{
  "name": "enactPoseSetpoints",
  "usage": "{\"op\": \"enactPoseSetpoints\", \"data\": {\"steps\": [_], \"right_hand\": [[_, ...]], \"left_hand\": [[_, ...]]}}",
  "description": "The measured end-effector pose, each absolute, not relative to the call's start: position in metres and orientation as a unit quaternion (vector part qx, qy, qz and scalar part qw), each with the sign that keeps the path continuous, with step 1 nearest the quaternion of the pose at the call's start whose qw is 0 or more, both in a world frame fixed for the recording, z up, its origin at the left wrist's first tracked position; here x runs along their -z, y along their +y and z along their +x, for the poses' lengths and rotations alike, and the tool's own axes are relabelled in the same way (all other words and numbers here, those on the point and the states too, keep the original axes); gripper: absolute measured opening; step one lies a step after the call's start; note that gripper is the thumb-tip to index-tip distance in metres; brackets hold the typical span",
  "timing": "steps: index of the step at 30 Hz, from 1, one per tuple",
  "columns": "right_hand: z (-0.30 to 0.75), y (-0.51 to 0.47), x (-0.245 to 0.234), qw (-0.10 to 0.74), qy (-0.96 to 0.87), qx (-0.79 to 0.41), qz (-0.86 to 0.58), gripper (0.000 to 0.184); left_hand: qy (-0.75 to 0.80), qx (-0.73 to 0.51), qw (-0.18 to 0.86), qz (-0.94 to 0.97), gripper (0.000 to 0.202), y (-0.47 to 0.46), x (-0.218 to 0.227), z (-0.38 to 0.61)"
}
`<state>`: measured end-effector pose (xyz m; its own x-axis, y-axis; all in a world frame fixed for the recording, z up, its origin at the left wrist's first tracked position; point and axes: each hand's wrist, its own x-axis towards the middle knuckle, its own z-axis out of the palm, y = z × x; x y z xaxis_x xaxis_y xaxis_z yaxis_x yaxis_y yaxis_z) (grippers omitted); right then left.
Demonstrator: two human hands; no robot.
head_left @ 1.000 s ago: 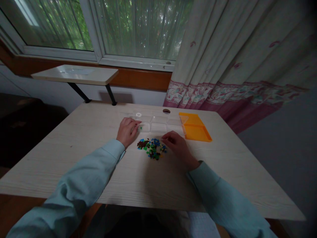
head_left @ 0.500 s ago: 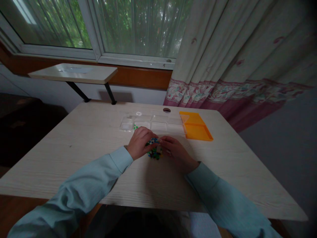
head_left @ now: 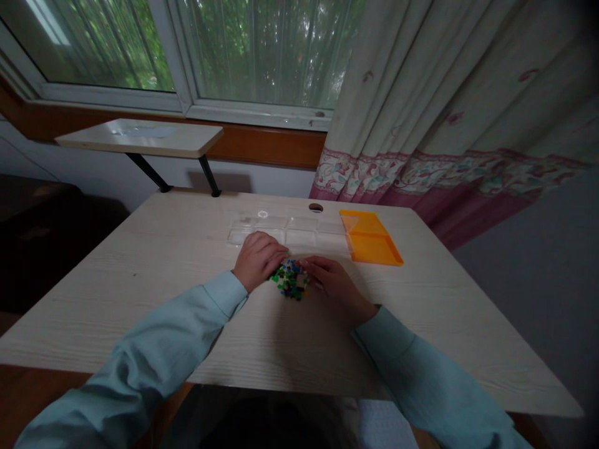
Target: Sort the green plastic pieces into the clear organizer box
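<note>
Much seems left: colourful pieces (head_left: 291,285) lie mixed on the counter (head_left: 444,299) before the clear tray (head_left: 301,230), left hand (head_left: 259,259) and right hand (head_left: 334,279) beside them, each grip loosely curled (whether holding anything cannot be told).

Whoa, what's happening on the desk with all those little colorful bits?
A person has both hands at a pile of tiny pieces, green, blue, dark and other colors. The left hand is at its far left edge, and the right hand is at its right side. Whether either one holds a piece is too small to tell. Behind the pile lies a clear divided tray, with an orange one at its right end.
</note>
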<state>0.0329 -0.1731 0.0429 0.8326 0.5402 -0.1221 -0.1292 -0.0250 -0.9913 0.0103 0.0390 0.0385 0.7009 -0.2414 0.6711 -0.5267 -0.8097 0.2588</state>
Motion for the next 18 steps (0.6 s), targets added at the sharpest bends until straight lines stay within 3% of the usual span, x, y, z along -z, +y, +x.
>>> {"op": "enactPoseSetpoints", "data": {"steps": [3, 7, 10, 18], "right_hand": [[0.039, -0.178, -0.042, 0.612, -0.198, -0.171, -0.747, 0.036], [0.046, -0.188, -0.042, 0.422, -0.351, -0.016, -0.836, 0.021], [0.047, -0.192, -0.039, 0.317, -0.440, 0.005, -0.840, 0.016], [0.042, -0.191, -0.035, 0.212, -0.491, -0.004, -0.845, 0.016]], "left_hand": [[-0.155, -0.352, 0.229, 0.894, 0.018, 0.060, -0.035, 0.022], [-0.082, -0.391, 0.211, 0.892, 0.021, 0.090, -0.030, 0.036], [-0.051, -0.401, 0.199, 0.893, 0.023, 0.100, -0.028, 0.041], [-0.063, -0.387, 0.207, 0.896, 0.023, 0.095, -0.027, 0.040]]}}
